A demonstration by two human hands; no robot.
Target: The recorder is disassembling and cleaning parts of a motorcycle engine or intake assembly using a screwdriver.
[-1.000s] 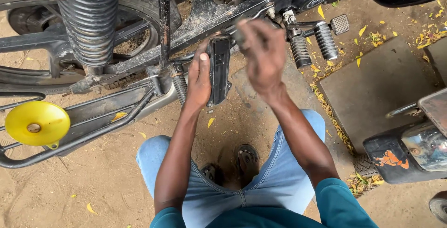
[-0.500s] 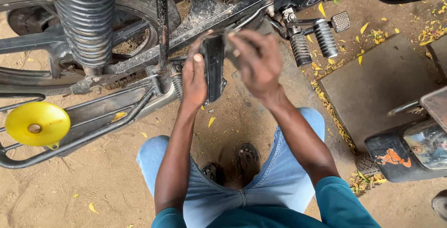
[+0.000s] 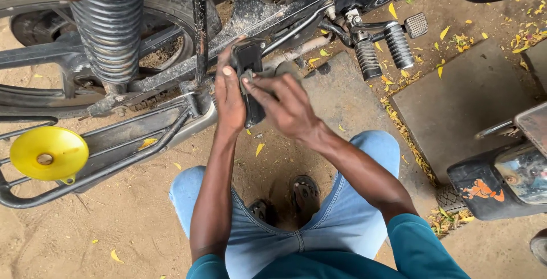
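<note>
Motorcycle [image 3: 171,34] lying across the top, frame close above the hands, open sandy ground [image 3: 102,239] toward the knees. Concrete slab [image 3: 461,102] on the right. Yellow funnel [image 3: 48,153] resting on the rack, nothing in it. Left hand [image 3: 229,99] closed around the black part [image 3: 249,79] beside the frame; right hand [image 3: 288,108] pinches its edge.

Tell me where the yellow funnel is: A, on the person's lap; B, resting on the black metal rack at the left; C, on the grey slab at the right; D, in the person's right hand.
B: the yellow funnel sits on the black rack, away from both hands.
</note>
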